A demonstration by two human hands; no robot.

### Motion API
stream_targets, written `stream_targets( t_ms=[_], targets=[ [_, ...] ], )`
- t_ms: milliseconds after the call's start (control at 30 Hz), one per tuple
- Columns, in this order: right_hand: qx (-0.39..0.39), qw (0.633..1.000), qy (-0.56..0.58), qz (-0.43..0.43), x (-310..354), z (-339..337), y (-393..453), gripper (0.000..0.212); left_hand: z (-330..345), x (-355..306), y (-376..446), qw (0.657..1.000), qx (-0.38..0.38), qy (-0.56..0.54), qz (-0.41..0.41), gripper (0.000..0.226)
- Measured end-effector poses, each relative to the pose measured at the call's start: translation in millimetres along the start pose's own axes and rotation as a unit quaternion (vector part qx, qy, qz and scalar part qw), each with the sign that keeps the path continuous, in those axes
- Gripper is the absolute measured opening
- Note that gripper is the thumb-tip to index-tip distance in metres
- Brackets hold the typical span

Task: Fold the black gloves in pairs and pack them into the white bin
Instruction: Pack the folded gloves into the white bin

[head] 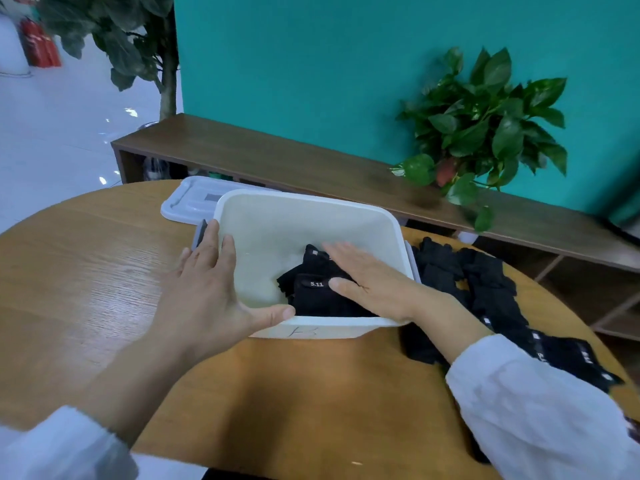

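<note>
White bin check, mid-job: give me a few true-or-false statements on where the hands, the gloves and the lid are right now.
1. The right hand lies flat on the folded gloves inside the white bin. True.
2. The left hand is lifting a glove off the table. False: it holds the bin's near left corner, thumb over the front rim.
3. The bin's lid is snapped onto the bin. False: the lid lies on the table behind the bin's left side.
4. More black gloves lie on the table to the right of the bin. True.
5. The bin is filled to the rim. False: much of its pale floor shows bare.
</note>
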State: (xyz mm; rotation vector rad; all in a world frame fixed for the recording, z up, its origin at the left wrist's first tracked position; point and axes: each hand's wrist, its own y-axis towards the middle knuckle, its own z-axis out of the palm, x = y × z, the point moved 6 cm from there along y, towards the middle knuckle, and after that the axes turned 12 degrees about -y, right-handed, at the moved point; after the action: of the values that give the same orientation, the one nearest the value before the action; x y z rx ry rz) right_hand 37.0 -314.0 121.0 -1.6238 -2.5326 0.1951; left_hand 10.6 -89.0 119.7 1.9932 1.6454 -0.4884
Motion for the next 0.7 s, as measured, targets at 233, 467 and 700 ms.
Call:
stream_targets(
  t_ms=[233, 467, 700],
  targets=[
    [-0.171, 0.968, 0.152, 0.100, -35.4, -1.4, -105.3, 0.064, 18.0, -26.3, -2.5, 1.000, 0.006, 0.003, 0.007, 0.151],
    [-0.155, 0.942, 0.103, 0.280, -74.5, 93.9, -188.5, 0.059, 18.6, -40.6, -6.6, 1.000, 0.023, 0.000, -0.020, 0.152],
    [-0.081, 0.924, -0.053, 0.371, -69.4, 149.4, -196.4, 0.104, 20.0, -48.6, -6.4, 0.999, 0.042, 0.008, -0.011, 0.143]
  ],
)
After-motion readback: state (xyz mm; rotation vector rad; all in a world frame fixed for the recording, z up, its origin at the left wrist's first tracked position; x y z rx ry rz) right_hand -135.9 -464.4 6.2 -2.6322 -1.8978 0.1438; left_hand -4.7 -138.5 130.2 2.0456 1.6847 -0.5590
